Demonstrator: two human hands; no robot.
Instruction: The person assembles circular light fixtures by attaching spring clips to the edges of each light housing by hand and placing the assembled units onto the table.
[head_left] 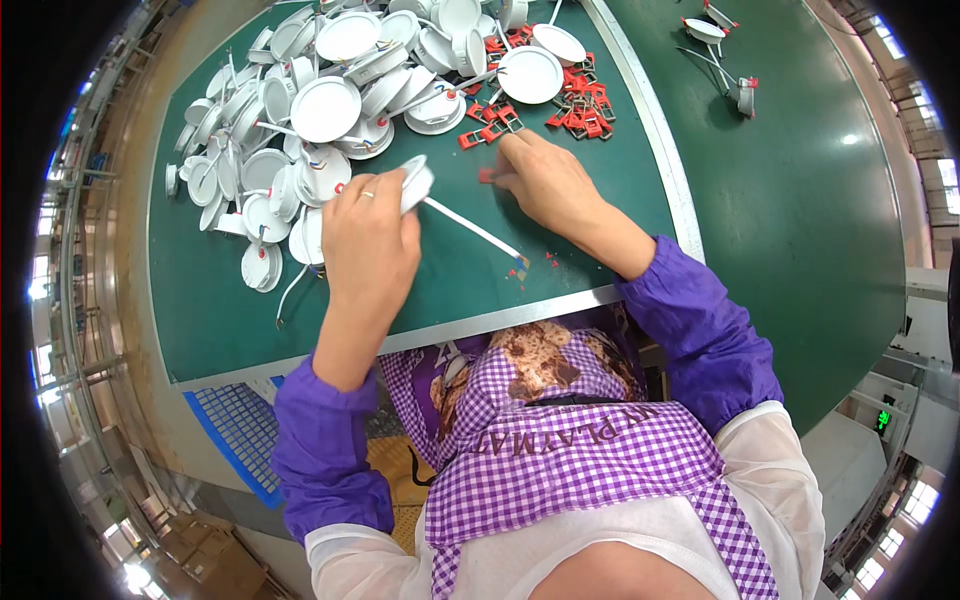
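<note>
My left hand (368, 235) is closed round the edge of a small white round downlight (416, 184), tilted on its side above the table. From it a white cable (470, 228) slants down to the right, ending in bare coloured wires. Across from it, my right hand (555, 185) pinches a small red clip (486, 175), slightly blurred and partly hidden by the fingers. Just beyond the right hand lies a heap of red clips with metal springs (585, 112). A big pile of white downlights (326, 109) spreads over the far left, some with cables sticking out.
Red scraps (551, 261) lie on the green table (450, 290) near its metal front edge (500, 322). A pale raised rail (655, 130) divides it from another green surface (790, 220), where several downlights (705, 31) lie. A blue basket (236, 430) stands below left.
</note>
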